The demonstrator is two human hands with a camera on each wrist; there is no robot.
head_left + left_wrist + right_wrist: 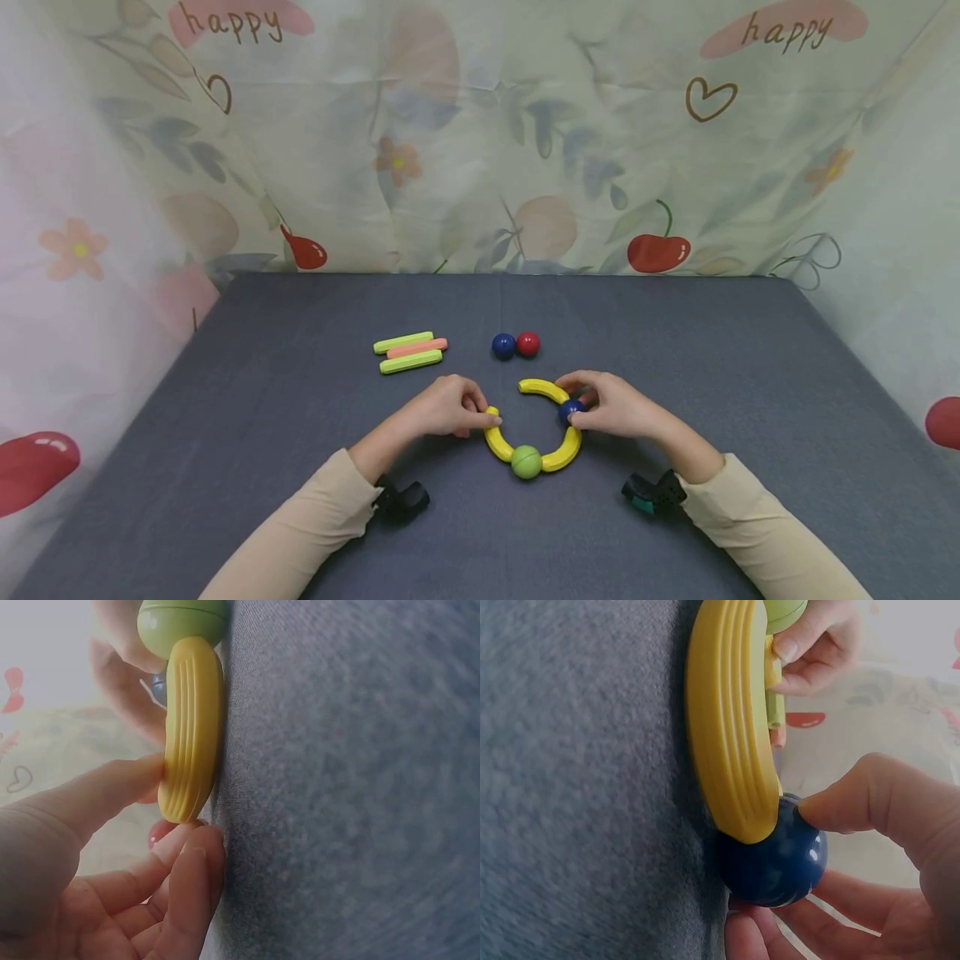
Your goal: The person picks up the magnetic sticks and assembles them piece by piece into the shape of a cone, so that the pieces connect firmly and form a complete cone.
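Note:
Three curved yellow rods and two balls form a C-shaped chain on the table. My left hand (448, 407) pinches the free end of the left yellow rod (497, 445), thumb on its side and fingertips at its tip. That rod's other end meets a green ball (527, 463). The right yellow rod (564, 451) runs from the green ball to a blue ball (776, 859), which my right hand (617, 406) holds between thumb and fingers. Beyond the blue ball, the upper yellow rod (540, 387) curves back to the left, its far end apart from the left rod.
Behind the left hand lie two straight yellow-green rods (411, 361) with a straight pink rod (417, 348) between them. A second blue ball (503, 346) and a red ball (528, 344) sit side by side behind the chain. A patterned curtain (480, 167) borders the grey table (300, 333).

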